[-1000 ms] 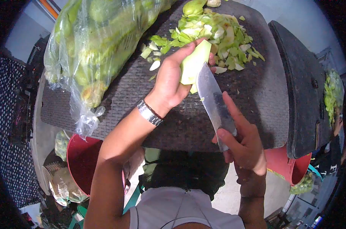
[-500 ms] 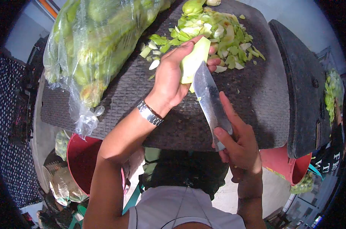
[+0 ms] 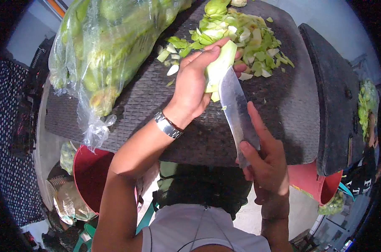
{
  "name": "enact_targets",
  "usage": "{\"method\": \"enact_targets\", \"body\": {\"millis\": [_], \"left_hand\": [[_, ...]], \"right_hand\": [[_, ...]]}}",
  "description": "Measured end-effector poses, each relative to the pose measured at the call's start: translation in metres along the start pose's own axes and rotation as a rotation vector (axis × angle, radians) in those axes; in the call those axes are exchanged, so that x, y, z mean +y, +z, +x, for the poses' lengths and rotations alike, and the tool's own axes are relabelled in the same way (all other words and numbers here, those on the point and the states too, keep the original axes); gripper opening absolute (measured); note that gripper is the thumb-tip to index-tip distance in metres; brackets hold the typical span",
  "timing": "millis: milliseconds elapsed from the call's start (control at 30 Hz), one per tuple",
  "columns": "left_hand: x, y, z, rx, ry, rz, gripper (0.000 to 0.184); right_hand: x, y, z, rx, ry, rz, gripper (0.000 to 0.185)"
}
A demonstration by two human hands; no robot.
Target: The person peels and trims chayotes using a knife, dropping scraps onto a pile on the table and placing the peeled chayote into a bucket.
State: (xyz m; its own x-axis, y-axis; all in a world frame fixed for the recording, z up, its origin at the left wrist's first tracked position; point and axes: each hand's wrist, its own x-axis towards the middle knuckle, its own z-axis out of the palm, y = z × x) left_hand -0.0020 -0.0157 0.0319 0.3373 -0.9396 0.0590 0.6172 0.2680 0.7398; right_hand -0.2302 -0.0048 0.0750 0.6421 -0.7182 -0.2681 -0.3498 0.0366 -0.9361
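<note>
My left hand holds a peeled pale green chayote above the dark woven tabletop, fingers wrapped behind it. In my right hand is a broad-bladed knife, gripped low with the index finger along the blade. The knife's tip meets the lower right side of the chayote, and a small green scrap sticks to the blade's edge. The knife's handle is mostly hidden by my fingers. Beyond my left hand lies a heap of green and whitish peelings, with an unpeeled chayote at its far end.
A large clear plastic bag of chayotes lies on the left of the woven tabletop. A black chair back stands at the right edge. Below are a red bucket on the left and another red bucket on the right.
Both hands, the chayote and the knife have shifted slightly to the right in view. The knife still touches the chayote, and the grips look the same.
</note>
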Motion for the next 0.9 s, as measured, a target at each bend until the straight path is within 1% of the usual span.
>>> {"method": "enact_targets", "body": {"millis": [133,200,300,367,433,533,633,733,900], "left_hand": [[0.001,0.001,-0.002,0.011,0.012,0.014,0.054],[0.001,0.002,-0.002,0.002,0.015,0.018,0.054],[-0.001,0.001,-0.001,0.004,0.034,-0.004,0.055],[-0.001,0.002,-0.002,0.019,0.037,0.0,0.055],[-0.002,0.003,-0.003,0.028,0.036,0.004,0.055],[-0.004,0.004,-0.003,0.018,0.032,-0.009,0.054],[-0.004,0.001,0.0,-0.007,0.025,-0.054,0.053],[-0.005,0.0,-0.001,-0.007,0.011,-0.073,0.053],[-0.006,0.001,-0.002,0.012,0.013,-0.081,0.055]], "right_hand": [[-0.003,0.002,-0.003,-0.001,0.031,-0.032,0.071],[0.002,0.002,-0.002,0.01,-0.035,-0.037,0.07],[0.011,-0.002,0.001,-0.007,-0.108,-0.162,0.07],[0.01,-0.003,0.003,-0.028,-0.089,-0.194,0.069],[0.002,-0.001,0.002,-0.049,-0.002,-0.134,0.069],[0.004,0.003,0.004,-0.039,0.002,-0.108,0.068],[0.011,0.008,0.006,-0.027,-0.052,-0.01,0.072],[0.007,0.01,0.007,-0.023,0.015,0.015,0.073],[0.011,0.01,0.009,-0.031,-0.004,0.006,0.074]]}}
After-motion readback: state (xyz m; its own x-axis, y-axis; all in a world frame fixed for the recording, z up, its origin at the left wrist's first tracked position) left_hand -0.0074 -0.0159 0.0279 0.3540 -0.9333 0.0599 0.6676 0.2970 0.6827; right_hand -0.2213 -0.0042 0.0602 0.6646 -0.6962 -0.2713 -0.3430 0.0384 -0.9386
